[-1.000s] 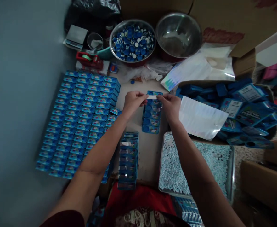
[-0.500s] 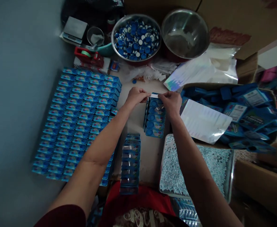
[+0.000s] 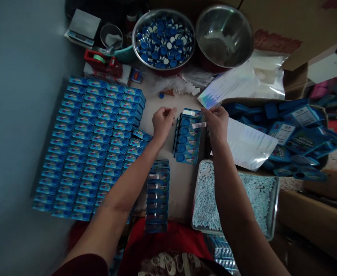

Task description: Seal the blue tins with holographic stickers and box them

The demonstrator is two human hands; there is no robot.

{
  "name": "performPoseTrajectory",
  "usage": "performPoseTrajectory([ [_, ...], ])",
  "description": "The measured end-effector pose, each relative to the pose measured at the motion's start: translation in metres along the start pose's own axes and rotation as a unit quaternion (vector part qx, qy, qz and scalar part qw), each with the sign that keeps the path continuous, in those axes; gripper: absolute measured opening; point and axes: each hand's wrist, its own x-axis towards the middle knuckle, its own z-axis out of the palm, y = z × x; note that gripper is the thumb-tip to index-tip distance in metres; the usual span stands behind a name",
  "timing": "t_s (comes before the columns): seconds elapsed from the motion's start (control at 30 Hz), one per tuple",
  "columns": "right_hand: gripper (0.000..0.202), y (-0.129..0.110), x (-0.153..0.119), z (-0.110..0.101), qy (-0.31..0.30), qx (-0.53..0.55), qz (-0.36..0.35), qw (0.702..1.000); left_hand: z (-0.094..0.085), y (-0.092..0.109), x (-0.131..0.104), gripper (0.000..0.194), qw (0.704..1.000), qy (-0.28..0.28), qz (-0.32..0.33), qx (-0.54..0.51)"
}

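A short row of blue boxes (image 3: 187,140) with round blue spots and printed labels lies between my hands. Across its farthest box runs a white strip (image 3: 190,112). To the left of the row, my left hand (image 3: 163,123) hovers with its fingers loosely curled and a little apart; nothing shows in them. On the other side, my right hand (image 3: 218,122) pinches a small pale strip (image 3: 199,125) that sticks out leftward over the row. Closer to my body stands a second row of blue boxes (image 3: 157,197), with shiny bands across it.
Many blue boxes (image 3: 85,149) fill the left side. Behind are a bowl of blue caps (image 3: 164,38), another steel bowl (image 3: 224,40), a red tape dispenser (image 3: 103,63) and a scale (image 3: 84,27). On the right are a carton of blue packs (image 3: 300,130) and a tray (image 3: 195,199) of pale pellets.
My hands have moved apart from the far end of the row. The white strip once between them now lies on the farthest box, and a small strip hangs from my right fingers.
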Motion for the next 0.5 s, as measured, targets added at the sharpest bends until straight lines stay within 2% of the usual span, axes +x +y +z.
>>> performPoseTrajectory([
  [0.07,0.031,-0.01,-0.004,-0.001,0.002,-0.007,-0.018,1.0,-0.005,0.009,-0.02,0.037,0.997,-0.073,0.015,0.003],
  [0.13,0.029,-0.016,-0.007,0.0,0.003,-0.021,-0.022,1.0,-0.005,0.016,-0.035,0.04,0.987,-0.159,-0.01,-0.009],
  [0.17,0.028,-0.018,-0.008,0.002,0.004,-0.026,-0.023,0.999,-0.004,0.019,-0.041,0.041,0.982,-0.185,-0.025,-0.015],
  [0.23,0.029,-0.018,-0.01,0.003,0.007,-0.033,-0.03,0.999,0.0,0.025,-0.048,0.038,0.98,-0.193,-0.047,-0.019],
  [0.3,0.034,-0.017,-0.016,0.002,-0.003,-0.031,-0.042,0.999,0.0,0.029,-0.051,0.031,0.983,-0.174,-0.05,-0.016],
  [0.43,0.042,-0.015,-0.033,-0.008,-0.079,0.051,-0.014,0.995,-0.012,0.034,-0.05,0.018,0.986,-0.165,-0.035,-0.018],
  [0.5,0.046,-0.012,-0.042,-0.012,-0.109,0.099,0.004,0.989,-0.02,0.034,-0.045,0.017,0.984,-0.171,-0.038,-0.003],
])
